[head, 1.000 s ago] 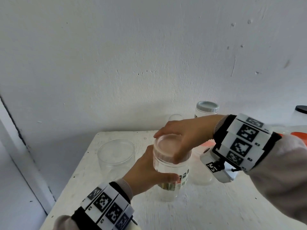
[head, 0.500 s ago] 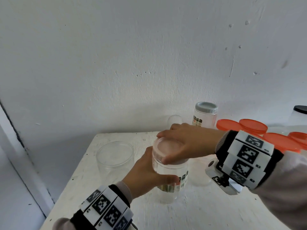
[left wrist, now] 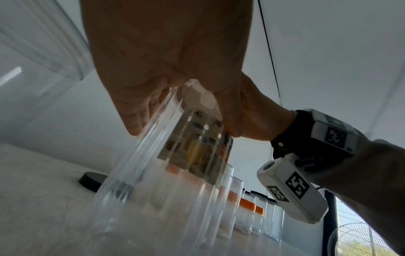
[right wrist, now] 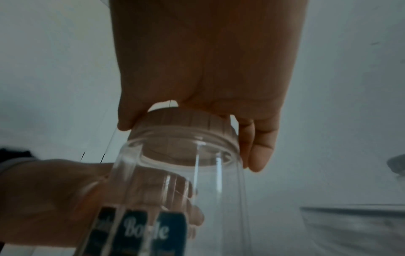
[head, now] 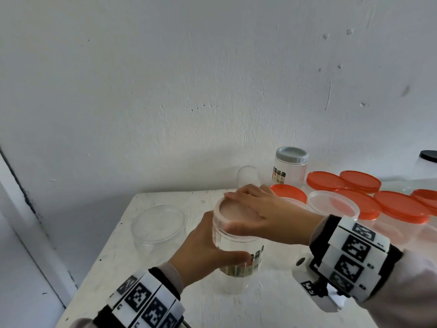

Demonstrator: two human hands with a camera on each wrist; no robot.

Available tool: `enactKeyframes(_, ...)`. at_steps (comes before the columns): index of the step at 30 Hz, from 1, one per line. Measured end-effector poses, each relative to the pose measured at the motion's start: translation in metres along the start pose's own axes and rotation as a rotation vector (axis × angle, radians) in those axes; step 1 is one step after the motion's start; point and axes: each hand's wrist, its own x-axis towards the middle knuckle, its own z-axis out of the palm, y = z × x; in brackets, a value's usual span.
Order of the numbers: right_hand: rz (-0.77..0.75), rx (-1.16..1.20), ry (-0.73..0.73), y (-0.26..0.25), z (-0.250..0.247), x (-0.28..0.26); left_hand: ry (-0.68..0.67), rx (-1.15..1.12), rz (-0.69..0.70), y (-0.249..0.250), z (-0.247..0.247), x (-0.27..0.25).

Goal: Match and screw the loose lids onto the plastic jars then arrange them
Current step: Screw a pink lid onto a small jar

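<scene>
A clear plastic jar (head: 238,254) with a printed label stands on the white table (head: 146,261). My left hand (head: 201,252) grips its body from the left, thumb across the front. A clear ribbed lid (head: 233,213) sits on the jar's mouth. My right hand (head: 262,216) covers the lid from above, thumb on the near rim and fingers over the far rim. The right wrist view shows the lid (right wrist: 186,124) gripped between thumb and fingers (right wrist: 260,155) above the jar (right wrist: 186,181). From the left wrist, the jar (left wrist: 175,173) shows below my left hand (left wrist: 164,60).
A wide open clear jar (head: 158,223) stands left of the held jar. At the back is a grey-lidded jar (head: 292,166). Several orange-lidded jars (head: 331,179) and a clear lid (head: 331,204) crowd the right side. A black lid (left wrist: 89,180) lies behind. The table's left edge is close.
My right wrist has swung down and toward me over the lid, its fingers shifting round the rim. The left hand stays on the jar. The orange lids have come into view.
</scene>
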Motion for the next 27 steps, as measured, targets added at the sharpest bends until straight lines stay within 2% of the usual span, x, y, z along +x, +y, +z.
enactKeyframes(3,0.014,0.085,-0.065,0.013,-0.006,0.004,0.017,-0.009,-0.021,0.001,0.000,0.005)
enactKeyframes(9,0.057,0.200,-0.022,0.051,-0.012,0.004,0.160,0.003,-0.047,0.003,-0.001,0.024)
enactKeyframes(13,0.138,0.065,-0.112,0.075,-0.006,0.002,0.311,0.061,-0.062,0.006,-0.002,0.046)
enactKeyframes(16,0.134,-0.096,-0.189,0.086,0.002,-0.001,0.453,0.093,-0.095,0.005,-0.002,0.067)
enactKeyframes(22,0.121,-0.136,-0.192,0.096,0.004,-0.005,0.669,0.100,-0.170,-0.005,0.000,0.114)
enactKeyframes(27,0.087,-0.154,-0.164,0.098,0.003,-0.010,0.756,0.080,-0.238,-0.012,-0.003,0.143)
